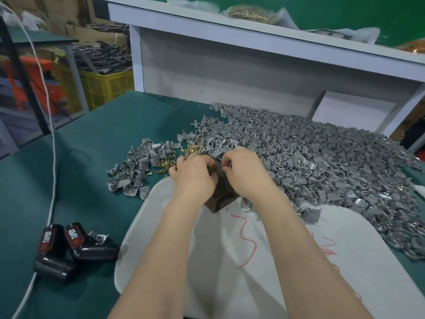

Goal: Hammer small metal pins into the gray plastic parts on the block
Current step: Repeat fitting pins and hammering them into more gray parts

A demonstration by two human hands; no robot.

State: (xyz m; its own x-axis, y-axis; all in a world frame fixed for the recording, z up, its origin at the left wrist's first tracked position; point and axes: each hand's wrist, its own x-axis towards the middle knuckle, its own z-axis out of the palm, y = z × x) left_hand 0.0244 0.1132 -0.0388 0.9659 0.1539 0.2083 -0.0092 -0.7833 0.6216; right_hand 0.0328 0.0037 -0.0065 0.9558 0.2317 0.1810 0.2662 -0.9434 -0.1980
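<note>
Block (pixel 220 199) stands upright, gripped by left hand (pixel 195 173) and right hand (pixel 247 171).

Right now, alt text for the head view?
The left hand grips the top of a dark block on a white pad, and the right hand curls its fingers beside it, whatever they pinch hidden. Gray parts are heaped to the right and behind, with brass pins to the left on the green table.

Two slender forearms show from the lower edge of the view, bare along their whole visible length. The left hand (pixel 195 171) and the right hand (pixel 246 169) are bare as well, knuckles and fingers uncovered.
</note>
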